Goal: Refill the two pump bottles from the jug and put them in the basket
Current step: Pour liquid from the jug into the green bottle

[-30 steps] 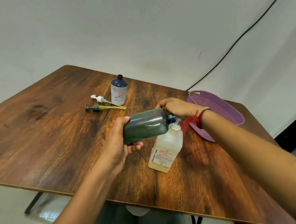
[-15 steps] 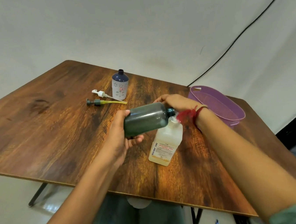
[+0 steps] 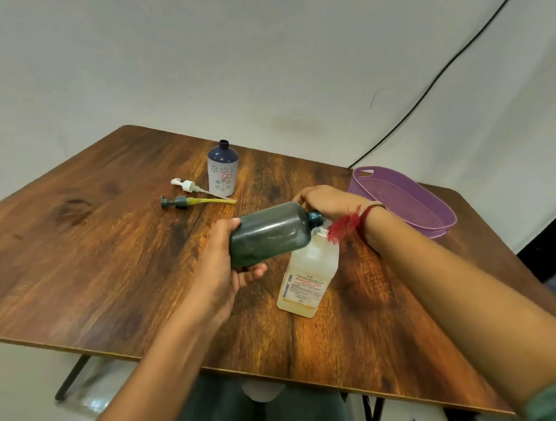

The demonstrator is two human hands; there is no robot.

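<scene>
Left hand point(image 3: 221, 267) wraps the base of the sideways green bottle point(image 3: 268, 233), probably light, slick plastic; right hand point(image 3: 327, 201) curls atop the jug point(image 3: 306, 276), its exact hold hidden.

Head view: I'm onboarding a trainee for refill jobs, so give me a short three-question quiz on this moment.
1. True or false: the white pump head and the dark pump head both lie on the table, off their bottles.
2. Which hand holds the dark green bottle by its base? A left, B right, C neither.
3. Fill in: the purple basket sits at the table's far ____ corner, by the person's own sides.

Key: 1 true. 2 A, the left hand. 3 right.
</scene>
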